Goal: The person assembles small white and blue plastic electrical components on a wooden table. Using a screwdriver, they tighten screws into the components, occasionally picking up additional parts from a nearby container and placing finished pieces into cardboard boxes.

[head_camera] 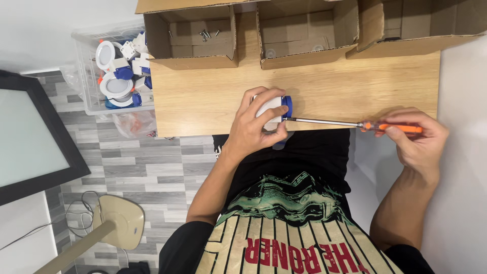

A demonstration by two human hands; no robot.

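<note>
Fingers of the left hand (253, 127) wrap around a small white round lamp fitting with a blue plastic part (274, 109), at the near edge of the light wooden table (355, 86). The right hand (416, 134) grips the orange handle of a long thin screwdriver (355, 124), and its metal tip touches the blue part. Three open cardboard boxes (299, 38) stand behind; the left box holds loose screws (207, 34). A clear plastic bin (86, 96) with similar fittings stands left of the table.
</note>
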